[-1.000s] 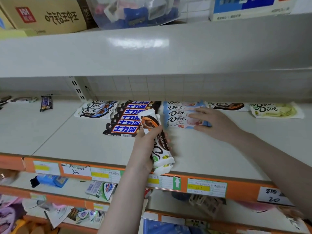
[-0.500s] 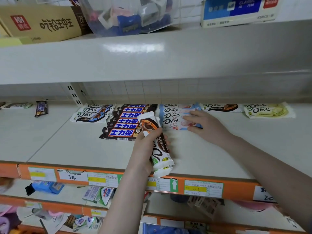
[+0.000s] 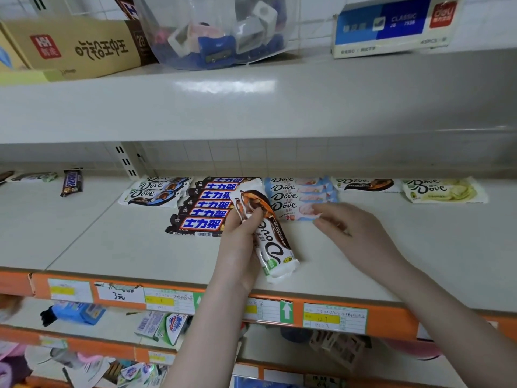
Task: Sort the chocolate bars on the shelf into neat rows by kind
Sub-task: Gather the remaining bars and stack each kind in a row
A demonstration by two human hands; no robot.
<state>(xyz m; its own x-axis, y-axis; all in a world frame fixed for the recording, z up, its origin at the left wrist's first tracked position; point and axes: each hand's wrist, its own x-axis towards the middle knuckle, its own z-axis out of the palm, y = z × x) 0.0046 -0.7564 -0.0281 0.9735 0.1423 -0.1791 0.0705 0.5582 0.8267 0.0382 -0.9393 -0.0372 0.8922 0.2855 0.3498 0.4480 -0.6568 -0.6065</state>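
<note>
My left hand (image 3: 240, 236) grips a white and brown Dove bar (image 3: 265, 233), held upright over the shelf (image 3: 112, 242). My right hand (image 3: 347, 228) hovers beside it, fingers loosely bent, fingertips at the front bar of the pink and blue Dove row (image 3: 299, 196). Left of that lies a row of dark Snickers bars (image 3: 209, 208), then blue Dove bars (image 3: 154, 190). To the right lie a brown Dove bar (image 3: 366, 184) and green Dove bars (image 3: 442, 190). At far left sit a lone Snickers bar (image 3: 71, 182) and another Dove bar (image 3: 33, 177).
The shelf above (image 3: 251, 107) overhangs the rows and carries a cardboard box (image 3: 75, 49), a clear bag (image 3: 221, 32) and a blue box (image 3: 391, 26). Orange price strips (image 3: 321, 317) line the front edge. Lower shelves hold soap packets (image 3: 165, 326) and other goods.
My right hand has pulled back from the pink and blue Dove row toward the shelf front. The left hand still holds its bar in about the same place.
</note>
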